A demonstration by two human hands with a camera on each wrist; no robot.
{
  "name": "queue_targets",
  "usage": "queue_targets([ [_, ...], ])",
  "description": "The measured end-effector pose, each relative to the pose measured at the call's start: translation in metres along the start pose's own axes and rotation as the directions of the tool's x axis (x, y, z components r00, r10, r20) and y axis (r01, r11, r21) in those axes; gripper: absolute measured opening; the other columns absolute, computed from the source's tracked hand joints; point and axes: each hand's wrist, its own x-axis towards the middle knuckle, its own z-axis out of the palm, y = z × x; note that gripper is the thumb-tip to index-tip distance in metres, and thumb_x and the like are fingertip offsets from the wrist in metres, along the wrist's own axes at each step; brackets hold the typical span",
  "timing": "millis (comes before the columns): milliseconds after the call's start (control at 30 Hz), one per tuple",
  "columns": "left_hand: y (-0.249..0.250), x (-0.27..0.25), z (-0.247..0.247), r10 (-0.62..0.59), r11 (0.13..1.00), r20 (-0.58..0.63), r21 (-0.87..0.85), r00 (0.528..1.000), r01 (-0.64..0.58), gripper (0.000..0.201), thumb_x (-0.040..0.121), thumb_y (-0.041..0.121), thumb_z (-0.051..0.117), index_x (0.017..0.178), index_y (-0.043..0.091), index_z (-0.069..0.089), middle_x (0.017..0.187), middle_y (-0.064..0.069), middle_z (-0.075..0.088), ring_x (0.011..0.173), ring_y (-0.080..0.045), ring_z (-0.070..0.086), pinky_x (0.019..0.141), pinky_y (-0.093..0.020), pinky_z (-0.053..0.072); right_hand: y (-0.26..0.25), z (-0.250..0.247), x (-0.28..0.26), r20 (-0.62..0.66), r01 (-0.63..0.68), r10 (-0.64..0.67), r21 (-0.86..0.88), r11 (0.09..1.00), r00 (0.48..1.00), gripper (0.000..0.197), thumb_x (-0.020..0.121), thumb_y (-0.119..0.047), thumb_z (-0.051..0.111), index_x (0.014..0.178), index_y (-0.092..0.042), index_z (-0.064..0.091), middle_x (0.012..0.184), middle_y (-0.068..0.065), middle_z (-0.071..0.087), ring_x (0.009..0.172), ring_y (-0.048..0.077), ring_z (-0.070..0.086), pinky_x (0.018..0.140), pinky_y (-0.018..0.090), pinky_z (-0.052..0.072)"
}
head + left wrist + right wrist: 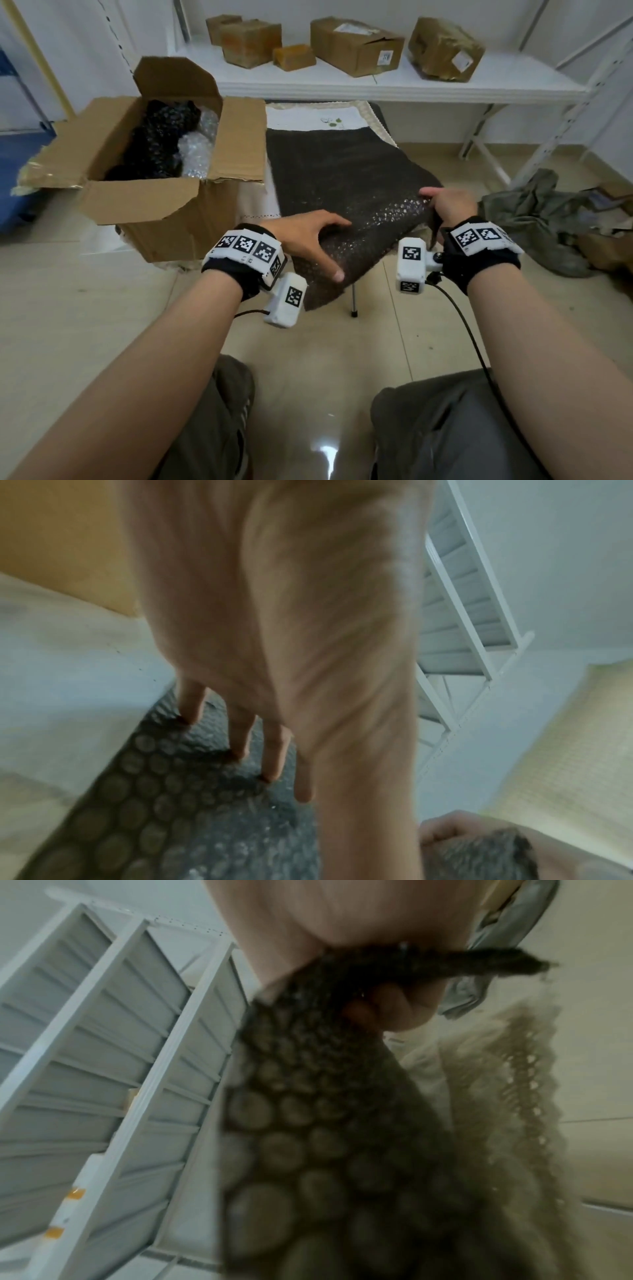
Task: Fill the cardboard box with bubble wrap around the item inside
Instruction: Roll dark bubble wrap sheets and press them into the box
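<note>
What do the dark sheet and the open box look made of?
Dark sheet: looks like black plastic bubble wrap, slightly glossy; round bubbles show in both wrist views.
Open box: brown corrugated cardboard, matte; creased flaps with torn edges.

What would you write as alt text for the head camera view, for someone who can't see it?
A seated person's two hands work a dark bubble wrap sheet lying on a low table: the right hand grips its near corner, the left hand rests on its near edge. To the left stands an open cardboard box already holding dark and clear bubble wrap.
</note>
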Motion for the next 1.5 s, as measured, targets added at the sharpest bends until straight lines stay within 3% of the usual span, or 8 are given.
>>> queue_targets([
  [300, -0.015, -0.003, 0.011, 0.004, 0.957, 0.04, 0.288, 0.999, -0.015, 0.111, 0.077, 0.0, 0.074, 0.155, 0.031, 0.001, 0.164, 0.0, -0.002, 0.151, -0.02, -0.002, 0.122, -0.045, 0.009, 0.012, -0.007, 0.001, 0.041, -0.222, 0.22, 0.304, 0.926, 0.975, 0.023, 0.083, -0.004, 0.058, 0.1, -0.009, 0.074, 0.093, 0.015, 0.072, 0.078, 0.03, 0.07, 0.077, 0.042, 0.059],
  [533, -0.026, -0.004, 0.004, -0.007, 0.994, -0.018, 0.107, 1.0, 0.009, 0.119, 0.061, 0.044, 0.087, 0.154, 0.035, 0.014, 0.163, 0.006, 0.011, 0.149, -0.015, 0.012, 0.121, -0.041, 0.017, 0.004, -0.008, -0.018, 0.126, -0.338, 0.319, 0.503, 0.795, 0.939, 0.023, 0.095, -0.003, 0.046, 0.074, -0.006, 0.054, 0.042, 0.007, 0.06, 0.031, 0.018, 0.058, 0.033, 0.026, 0.048],
  [700, -0.006, -0.012, -0.005, 0.06, 0.954, -0.101, -0.288, 0.993, -0.087, 0.067, 0.075, 0.08, 0.049, 0.122, 0.035, 0.065, 0.123, 0.006, 0.065, 0.112, -0.012, 0.06, 0.099, -0.033, 0.046, 0.001, -0.005, -0.026, 0.178, -0.334, 0.312, 0.751, 0.569, 0.933, 0.021, 0.096, 0.0, 0.037, 0.076, -0.003, 0.044, 0.08, 0.015, 0.052, 0.063, 0.026, 0.06, 0.047, 0.032, 0.058],
  [833, 0.002, -0.015, -0.007, 0.063, 0.938, 0.024, -0.342, 0.998, -0.051, 0.041, 0.07, 0.057, 0.064, 0.101, 0.03, 0.069, 0.099, 0.0, 0.07, 0.093, -0.015, 0.067, 0.081, -0.026, 0.053, 0.007, -0.004, -0.022, 0.177, -0.329, 0.329, 0.805, 0.494, 0.928, 0.021, 0.099, -0.012, 0.042, 0.107, 0.003, 0.053, 0.107, 0.022, 0.056, 0.085, 0.042, 0.06, 0.06, 0.044, 0.061],
  [933, -0.002, -0.009, -0.005, -0.026, 0.978, -0.032, -0.21, 0.999, 0.019, 0.022, 0.082, 0.031, 0.066, 0.101, 0.02, 0.068, 0.093, -0.002, 0.071, 0.088, -0.017, 0.068, 0.076, -0.027, 0.053, 0.008, -0.004, -0.019, 0.116, -0.292, 0.325, 0.766, 0.572, 0.939, 0.035, 0.1, -0.026, 0.037, 0.12, -0.002, 0.052, 0.108, 0.02, 0.059, 0.082, 0.038, 0.064, 0.053, 0.036, 0.061],
  [1067, -0.01, -0.002, -0.009, -0.106, 0.971, -0.276, -0.234, 0.955, 0.04, 0.018, 0.093, 0.025, 0.056, 0.1, 0.014, 0.069, 0.096, -0.005, 0.072, 0.092, -0.021, 0.067, 0.084, -0.036, 0.054, 0.01, -0.003, -0.012, 0.019, -0.26, 0.3, 0.557, 0.789, 0.954, 0.049, 0.088, -0.062, 0.034, 0.095, -0.02, 0.057, 0.079, 0.002, 0.056, 0.056, 0.014, 0.049, 0.041, 0.016, 0.039],
  [1233, -0.023, 0.01, -0.002, -0.255, 0.966, -0.471, -0.168, 0.845, 0.198, 0.009, 0.094, 0.029, 0.053, 0.093, 0.023, 0.058, 0.096, -0.007, 0.068, 0.091, -0.027, 0.062, 0.084, -0.041, 0.053, 0.018, -0.007, -0.005, -0.019, -0.158, 0.187, 0.449, 0.88, 0.982, 0.068, 0.074, -0.074, 0.037, 0.104, -0.018, 0.059, 0.084, 0.005, 0.065, 0.07, 0.019, 0.053, 0.058, 0.026, 0.041],
  [1500, -0.028, 0.023, 0.01, -0.267, 0.953, -0.678, -0.08, 0.684, 0.292, 0.032, 0.09, 0.025, 0.065, 0.117, 0.02, 0.049, 0.117, -0.005, 0.056, 0.104, -0.027, 0.057, 0.08, -0.04, 0.051, 0.028, 0.004, 0.018, -0.073, -0.144, 0.152, 0.111, 0.983, 0.986, 0.016, 0.076, -0.02, 0.069, 0.077, -0.009, 0.058, 0.069, 0.009, 0.061, 0.047, 0.018, 0.051, 0.042, 0.026, 0.038],
])
